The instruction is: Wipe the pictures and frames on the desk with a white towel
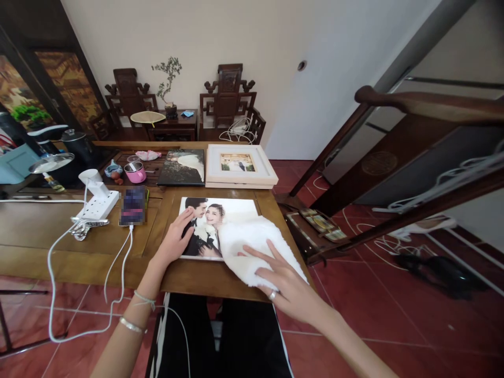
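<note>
A photo panel [202, 236] with a picture of a couple lies flat on the wooden table near its front edge. My left hand [177, 237] rests on the panel's left side, fingers stretched out and holding nothing. A fluffy white cloth [252, 236] covers the panel's right part and spreads onto the table. My right hand [277, 275] presses on this cloth, its fingers bent over and into the fabric.
Behind the panel stand a white picture frame [260, 163] and a dark photo panel [169, 170]. Leftward are a phone [133, 205], a power strip [103, 203], trailing white cables and a pink cup [135, 172]. A wooden chair [394, 113] is at the right.
</note>
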Available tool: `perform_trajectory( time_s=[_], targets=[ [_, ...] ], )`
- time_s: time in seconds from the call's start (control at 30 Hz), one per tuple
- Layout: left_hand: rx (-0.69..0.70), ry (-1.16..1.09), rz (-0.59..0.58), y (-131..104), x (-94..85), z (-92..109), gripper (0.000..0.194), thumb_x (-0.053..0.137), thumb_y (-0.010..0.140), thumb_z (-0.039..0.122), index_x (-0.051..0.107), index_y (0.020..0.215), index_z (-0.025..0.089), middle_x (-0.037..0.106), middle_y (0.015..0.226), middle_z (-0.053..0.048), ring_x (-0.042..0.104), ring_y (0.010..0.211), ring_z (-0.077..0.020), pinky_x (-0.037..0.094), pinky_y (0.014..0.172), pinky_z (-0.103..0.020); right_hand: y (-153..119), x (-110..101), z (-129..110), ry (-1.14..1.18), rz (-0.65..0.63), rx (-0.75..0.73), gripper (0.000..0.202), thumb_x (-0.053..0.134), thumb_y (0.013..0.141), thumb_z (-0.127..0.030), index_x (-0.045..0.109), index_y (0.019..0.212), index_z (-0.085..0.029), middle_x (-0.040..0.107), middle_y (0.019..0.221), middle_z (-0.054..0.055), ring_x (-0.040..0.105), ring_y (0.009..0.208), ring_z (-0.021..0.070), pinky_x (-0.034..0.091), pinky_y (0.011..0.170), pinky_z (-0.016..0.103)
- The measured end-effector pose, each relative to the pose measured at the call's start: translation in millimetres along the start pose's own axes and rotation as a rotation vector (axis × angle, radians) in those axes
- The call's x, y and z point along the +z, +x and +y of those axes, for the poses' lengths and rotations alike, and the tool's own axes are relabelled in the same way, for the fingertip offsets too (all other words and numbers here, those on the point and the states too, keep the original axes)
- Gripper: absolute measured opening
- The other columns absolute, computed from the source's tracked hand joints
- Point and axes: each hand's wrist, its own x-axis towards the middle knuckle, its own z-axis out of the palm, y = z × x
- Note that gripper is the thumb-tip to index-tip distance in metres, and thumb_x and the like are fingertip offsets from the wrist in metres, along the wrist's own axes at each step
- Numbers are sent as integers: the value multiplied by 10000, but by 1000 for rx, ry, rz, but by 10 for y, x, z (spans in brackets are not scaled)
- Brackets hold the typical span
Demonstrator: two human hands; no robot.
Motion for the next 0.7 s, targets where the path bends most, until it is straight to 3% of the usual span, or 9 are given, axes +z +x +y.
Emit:
perform_trajectory(
  time_s=[0.3,0.4,0.5,0.7],
  targets=[
    [16,-20,1,-2,-18,2,445,398,932,301,467,1358,194,394,1479,-79,310,1395,-210,229,1169,-435,703,-17,747,-53,50,31,194,423,940,-251,604,1001,-219,560,1322,123,553,1175,269,163,1112,609],
    [10,-23,1,-3,-18,-2,441,403,930,298,475,1352,191,398,1476,-79,314,1393,-206,231,1169,-433,881,-9,884,-87,94,62,219,408,951,-277,606,1026,-220,619,1239,111,575,1144,270,166,1104,617],
    [10,-23,6,1,-15,-7,440,409,925,286,477,1349,192,399,1476,-74,312,1394,-199,231,1170,-428,859,29,800,-90,117,77,211,422,934,-231,615,1006,-185,597,1261,153,487,1248,293,166,1085,641],
    [0,-20,8,7,-6,1,443,411,918,274,477,1350,202,399,1476,-67,316,1392,-205,235,1168,-439,359,70,220,-26,92,21,221,441,850,-101,631,923,-188,535,1338,171,381,1331,283,119,1097,644]
  ],
)
